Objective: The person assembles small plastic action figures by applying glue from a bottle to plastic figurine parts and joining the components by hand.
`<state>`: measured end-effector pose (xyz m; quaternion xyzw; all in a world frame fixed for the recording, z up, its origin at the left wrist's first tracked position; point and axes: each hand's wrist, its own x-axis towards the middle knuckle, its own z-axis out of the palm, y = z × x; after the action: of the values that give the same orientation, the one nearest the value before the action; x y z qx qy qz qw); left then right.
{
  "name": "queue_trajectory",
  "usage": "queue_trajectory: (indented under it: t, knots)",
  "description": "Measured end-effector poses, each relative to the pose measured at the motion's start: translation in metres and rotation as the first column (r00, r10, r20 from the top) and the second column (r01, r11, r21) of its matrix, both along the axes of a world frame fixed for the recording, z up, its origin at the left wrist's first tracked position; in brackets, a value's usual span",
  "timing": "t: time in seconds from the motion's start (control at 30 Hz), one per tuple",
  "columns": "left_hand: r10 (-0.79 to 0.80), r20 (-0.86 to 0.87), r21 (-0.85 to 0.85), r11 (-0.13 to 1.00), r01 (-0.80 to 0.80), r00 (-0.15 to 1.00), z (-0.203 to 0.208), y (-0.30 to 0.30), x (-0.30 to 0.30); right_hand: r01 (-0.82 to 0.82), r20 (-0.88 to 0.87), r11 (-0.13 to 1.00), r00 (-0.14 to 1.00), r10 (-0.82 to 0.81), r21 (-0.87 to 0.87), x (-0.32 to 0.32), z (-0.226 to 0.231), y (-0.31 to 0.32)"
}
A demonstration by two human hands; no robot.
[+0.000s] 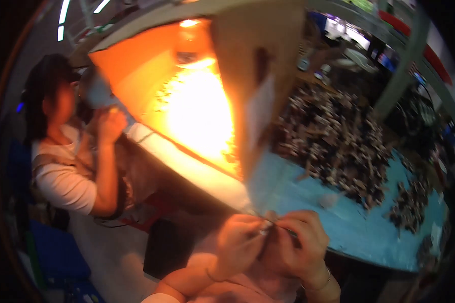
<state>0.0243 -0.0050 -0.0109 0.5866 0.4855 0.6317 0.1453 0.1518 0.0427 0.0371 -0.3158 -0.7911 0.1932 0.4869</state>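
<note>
The head camera, looking down, shows two bare hands meeting at the bottom centre of the picture, close to the person's chest. The left hand and the right hand have their fingertips drawn together and pinched on a thin, dark, wire-like piece that runs between them; the piece lies right at the thumb and forefinger tips of both hands, its ends hidden inside the grips. It is blurred and too small to tell what it is made of. A thin bracelet circles the right wrist. The hands hover just at the near edge of a light blue work table, which stretches away to the right. On that table, well beyond the fingers, lies a large heap of small dark and pale parts, with a smaller heap farther right. To the left of the heap stands a tall brown cardboard panel, and behind it an orange-lit compartment glows very brightly, washing out detail. At the far left another person, in a white sleeve and tan vest, sits beside the lit area with one hand raised.
</note>
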Motion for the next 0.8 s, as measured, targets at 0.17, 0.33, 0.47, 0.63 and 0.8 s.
queue_trajectory:
  t: [0.17,0.33,0.47,0.63,0.8]
  knots:
    - [-0.083,0.064,0.074,0.994,0.078,0.994,-0.002,0.003,0.001,0.039,0.017,0.999,0.999,-0.039,0.010,0.011,-0.010,-0.017]
    - [-0.088,0.137,0.026,0.996,0.085,0.987,0.001,-0.002,0.008,0.029,0.165,0.999,0.986,-0.025,-0.020,0.014,-0.003,-0.019]
    - [-0.215,0.422,-0.087,0.957,0.276,0.881,-0.001,-0.001,0.015,0.112,0.296,0.978,0.942,-0.160,0.173,0.007,0.008,-0.023]
    - [-0.233,0.495,-0.145,0.928,0.344,0.837,-0.002,0.000,0.020,0.300,0.202,0.911,0.910,-0.362,0.284,-0.005,-0.021,-0.008]
    - [-0.413,0.250,-0.088,0.891,0.445,0.876,0.019,-0.002,-0.005,0.002,-0.055,0.968,0.998,-0.017,-0.252,0.022,-0.018,0.009]
